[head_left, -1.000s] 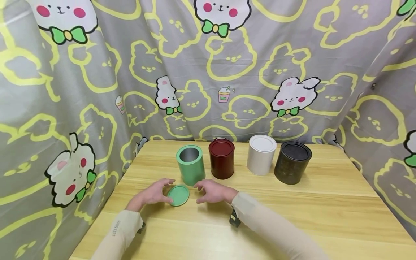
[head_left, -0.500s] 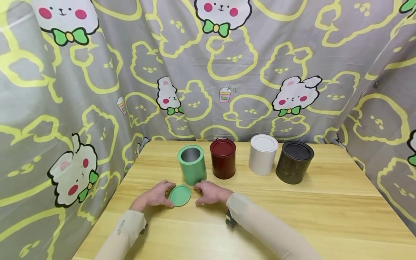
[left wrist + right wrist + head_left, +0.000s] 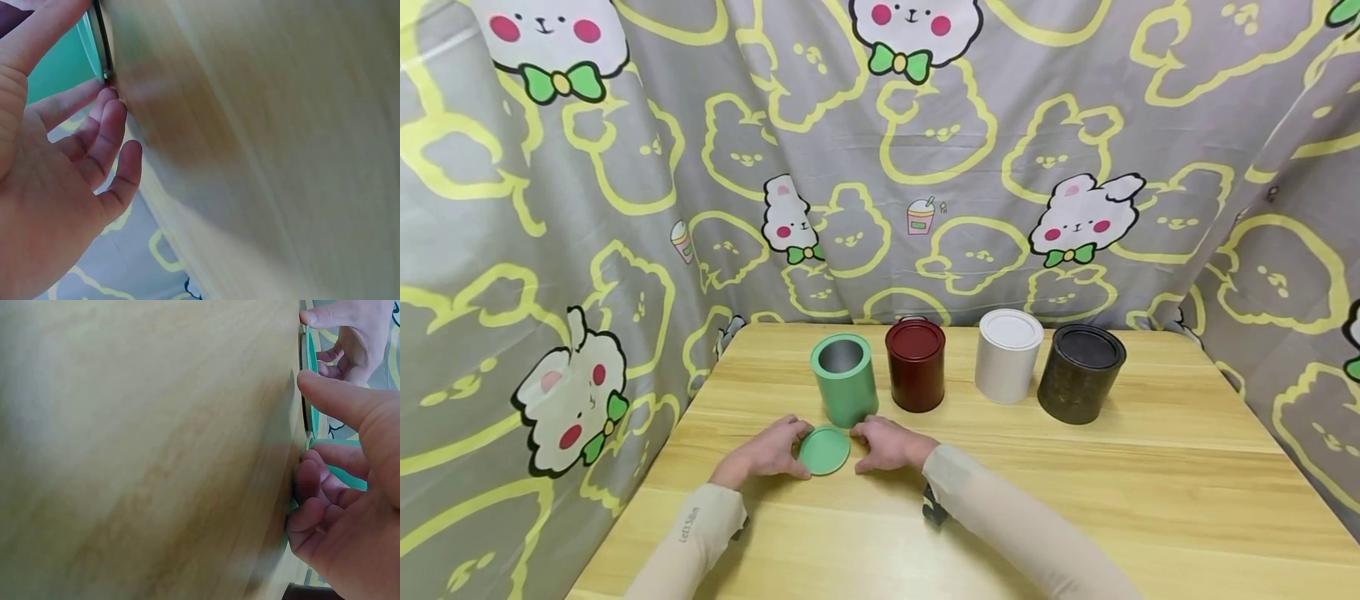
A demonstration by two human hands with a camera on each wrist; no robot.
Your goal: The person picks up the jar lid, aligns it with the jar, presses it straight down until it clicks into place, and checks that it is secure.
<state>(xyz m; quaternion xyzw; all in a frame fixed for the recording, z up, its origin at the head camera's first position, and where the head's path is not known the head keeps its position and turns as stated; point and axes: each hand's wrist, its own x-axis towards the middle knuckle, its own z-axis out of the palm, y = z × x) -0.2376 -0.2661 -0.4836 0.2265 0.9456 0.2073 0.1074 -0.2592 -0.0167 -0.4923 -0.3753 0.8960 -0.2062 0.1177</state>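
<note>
A round green lid [image 3: 824,451] lies flat on the wooden table in front of a green can [image 3: 846,392], which stands upright without a lid on it. My left hand [image 3: 771,450] holds the lid's left edge between thumb and fingers; in the left wrist view, an index fingertip meets the lid's rim [image 3: 94,47]. On the other side, my right hand [image 3: 891,446] is spread with thumb and index finger just by the lid's right edge. The right wrist view shows its other fingers [image 3: 309,515] loosely bent near the tabletop. Whether the right hand touches the lid I cannot tell.
Behind and to the right stand a dark red can [image 3: 917,371], a white can [image 3: 1009,358] and a black can [image 3: 1081,375], each with its lid on. A patterned grey curtain [image 3: 865,167] hangs along the table's back and sides.
The left hand has come in against the lid, and the lid has slid a little to the right. The right hand has moved slightly nearer it. The cans have stayed in place.
</note>
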